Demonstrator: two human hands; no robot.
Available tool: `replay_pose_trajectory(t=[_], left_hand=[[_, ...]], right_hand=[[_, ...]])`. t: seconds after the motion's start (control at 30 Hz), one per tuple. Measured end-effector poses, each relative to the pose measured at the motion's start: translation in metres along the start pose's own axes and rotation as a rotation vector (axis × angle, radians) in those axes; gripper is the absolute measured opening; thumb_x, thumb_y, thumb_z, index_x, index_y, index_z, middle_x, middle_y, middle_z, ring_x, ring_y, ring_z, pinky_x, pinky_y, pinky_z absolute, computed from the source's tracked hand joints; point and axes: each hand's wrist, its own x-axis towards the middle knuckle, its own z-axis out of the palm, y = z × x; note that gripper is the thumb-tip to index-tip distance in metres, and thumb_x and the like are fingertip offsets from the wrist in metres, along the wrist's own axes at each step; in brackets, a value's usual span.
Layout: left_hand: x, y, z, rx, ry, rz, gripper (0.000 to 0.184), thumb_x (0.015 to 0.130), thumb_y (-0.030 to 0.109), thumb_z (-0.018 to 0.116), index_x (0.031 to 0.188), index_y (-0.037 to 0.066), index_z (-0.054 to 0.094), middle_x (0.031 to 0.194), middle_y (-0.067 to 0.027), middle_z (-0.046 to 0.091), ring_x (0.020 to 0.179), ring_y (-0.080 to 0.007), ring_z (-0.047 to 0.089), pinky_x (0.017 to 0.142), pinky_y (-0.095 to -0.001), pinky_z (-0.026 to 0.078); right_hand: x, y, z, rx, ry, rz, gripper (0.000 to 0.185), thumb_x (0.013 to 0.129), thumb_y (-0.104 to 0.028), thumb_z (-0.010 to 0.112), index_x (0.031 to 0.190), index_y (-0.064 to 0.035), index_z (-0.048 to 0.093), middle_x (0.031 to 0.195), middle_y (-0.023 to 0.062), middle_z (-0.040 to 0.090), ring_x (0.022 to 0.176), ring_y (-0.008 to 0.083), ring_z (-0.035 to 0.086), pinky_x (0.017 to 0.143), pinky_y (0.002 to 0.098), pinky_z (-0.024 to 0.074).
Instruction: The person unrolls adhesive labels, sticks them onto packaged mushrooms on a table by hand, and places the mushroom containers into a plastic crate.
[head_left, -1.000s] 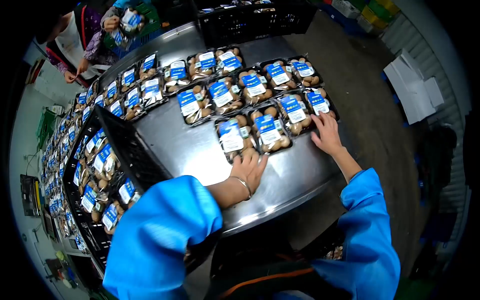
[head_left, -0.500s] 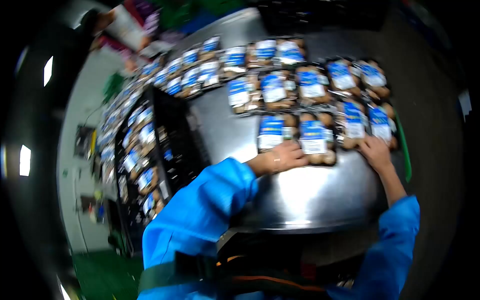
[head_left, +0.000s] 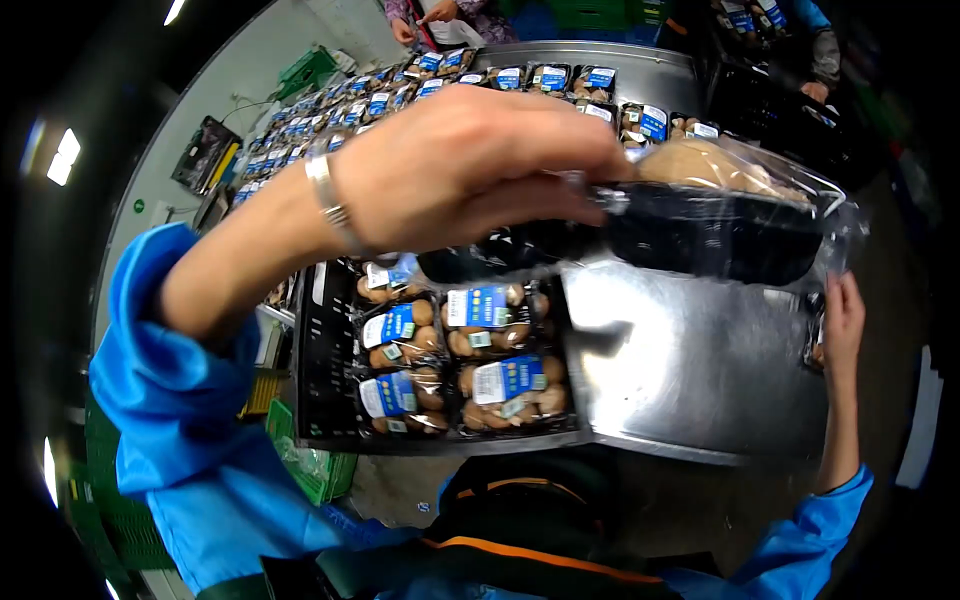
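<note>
My left hand [head_left: 470,165] is raised close to the camera, its fingers closed on the edge of a film-wrapped black mushroom pack [head_left: 715,235]. Brown mushrooms show through the film on top. Another dark wrapped tray [head_left: 510,248] shows under that hand, partly hidden by the fingers. My right hand [head_left: 845,315] is lower, at the table's right side. Its fingers are together against a small visible part of a mushroom pack [head_left: 815,330], near the far end of the raised one. Below my left hand, a black crate [head_left: 325,400] contains several mushroom packs [head_left: 510,385] with blue-and-white labels.
The steel table [head_left: 680,390] reflects light in front. Rows of labelled packs [head_left: 380,100] cover its far and left parts. A person's hands [head_left: 435,12] are at the back; another person's hand [head_left: 815,92] is beside black crates at the right. A green crate [head_left: 335,475] stands low left.
My left hand has risen from the table and moved left with packs, over the black crate. The front packs have left their places. My view has turned, bringing the crate nearer the middle.
</note>
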Motion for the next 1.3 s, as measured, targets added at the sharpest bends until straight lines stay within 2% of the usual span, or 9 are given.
replay_pose_trajectory(t=[0.17, 0.3, 0.53, 0.63, 0.8, 0.9, 1.0, 1.2, 1.3], left_hand=[[-0.133, -0.015, -0.036, 0.305, -0.160, 0.235, 0.024, 0.074, 0.014, 0.058, 0.098, 0.014, 0.058, 0.073, -0.0017, 0.047, 0.064, -0.0162, 0.052, 0.045, -0.0268, 0.043], [-0.292, -0.094, 0.031, 0.325, -0.421, 0.307, 0.030, 0.076, 0.014, 0.050, 0.106, 0.017, 0.054, 0.086, -0.0023, 0.049, 0.088, -0.0188, 0.053, 0.072, -0.0303, 0.045], [-0.332, -0.084, 0.055, 0.259, -0.998, -0.414, 0.043, 0.074, 0.033, 0.067, 0.115, 0.024, 0.058, 0.116, -0.0096, 0.050, 0.106, -0.0267, 0.047, 0.082, -0.0378, 0.045], [-0.351, -0.061, 0.062, 0.038, -0.468, -0.556, 0.087, 0.068, 0.049, 0.071, 0.136, 0.009, 0.032, 0.125, -0.0210, 0.041, 0.111, -0.0384, 0.043, 0.088, -0.0450, 0.045], [-0.352, -0.095, 0.078, 0.276, -0.487, -0.919, 0.077, 0.080, 0.054, 0.056, 0.127, -0.004, 0.037, 0.120, -0.0297, 0.048, 0.107, -0.0417, 0.051, 0.087, -0.0415, 0.045], [-0.347, -0.115, 0.088, 0.076, -0.472, -0.884, 0.056, 0.087, 0.042, 0.053, 0.114, -0.006, 0.042, 0.094, -0.0275, 0.061, 0.084, -0.0412, 0.061, 0.076, -0.0451, 0.049], [-0.346, -0.132, 0.093, 0.014, -0.489, -1.010, 0.050, 0.087, 0.038, 0.053, 0.114, -0.003, 0.044, 0.092, -0.0272, 0.061, 0.087, -0.0414, 0.060, 0.076, -0.0453, 0.048], [-0.315, -0.073, 0.088, 0.466, -0.176, -0.537, 0.056, 0.076, 0.026, 0.063, 0.123, 0.000, 0.045, 0.129, -0.0209, 0.043, 0.120, -0.0386, 0.039, 0.096, -0.0458, 0.036], [-0.265, -0.026, 0.071, 0.131, -0.087, -0.415, 0.058, 0.072, 0.016, 0.067, 0.123, 0.001, 0.045, 0.126, -0.0205, 0.045, 0.117, -0.0384, 0.042, 0.097, -0.0457, 0.035]], right_hand=[[0.002, -0.209, 0.107, 0.125, 0.229, -0.337, 0.019, 0.092, -0.008, 0.051, 0.106, 0.0041, 0.057, 0.092, 0.0014, 0.060, 0.082, 0.0046, 0.055, 0.073, 0.0158, 0.0415], [-0.005, -0.317, 0.234, -0.161, -0.142, -0.494, 0.010, 0.083, -0.012, 0.061, 0.081, -0.0024, 0.059, 0.062, 0.0060, 0.058, 0.053, 0.0110, 0.055, 0.045, 0.0315, 0.0384], [-0.027, -0.209, 0.466, -0.858, -0.706, -0.150, 0.021, 0.079, -0.021, 0.054, 0.080, -0.0033, 0.066, 0.082, 0.0185, 0.066, 0.078, 0.0329, 0.065, 0.072, 0.0405, 0.0512], [-0.021, -0.211, 0.457, -0.667, -0.789, -0.043, 0.036, 0.084, -0.032, 0.053, 0.094, 0.0016, 0.061, 0.088, 0.0214, 0.065, 0.083, 0.0346, 0.063, 0.074, 0.0406, 0.0498], [-0.049, -0.245, 0.411, -0.577, -0.816, 0.228, 0.047, 0.089, -0.041, 0.046, 0.100, 0.0041, 0.056, 0.089, 0.0244, 0.063, 0.093, 0.0368, 0.060, 0.083, 0.0414, 0.0466], [-0.085, -0.261, 0.427, -0.285, -1.088, 0.636, 0.059, 0.093, -0.042, 0.039, 0.111, 0.0134, 0.037, 0.068, 0.0193, 0.062, 0.046, 0.0209, 0.062, 0.041, 0.0307, 0.0523], [-0.083, -0.228, 0.452, 0.029, -0.979, 0.693, 0.052, 0.094, -0.042, 0.039, 0.108, 0.0077, 0.040, 0.061, 0.0116, 0.058, 0.048, 0.0190, 0.062, 0.037, 0.0300, 0.0505], [-0.088, -0.262, 0.365, -0.607, -0.905, -0.145, 0.042, 0.086, -0.041, 0.054, 0.100, -0.0023, 0.059, 0.080, 0.0165, 0.065, 0.073, 0.0296, 0.065, 0.065, 0.0372, 0.0514], [-0.091, -0.243, 0.268, -0.051, -0.349, -0.099, 0.015, 0.083, -0.023, 0.061, 0.088, -0.0090, 0.065, 0.072, 0.0108, 0.063, 0.063, 0.0229, 0.063, 0.057, 0.0338, 0.0488]])
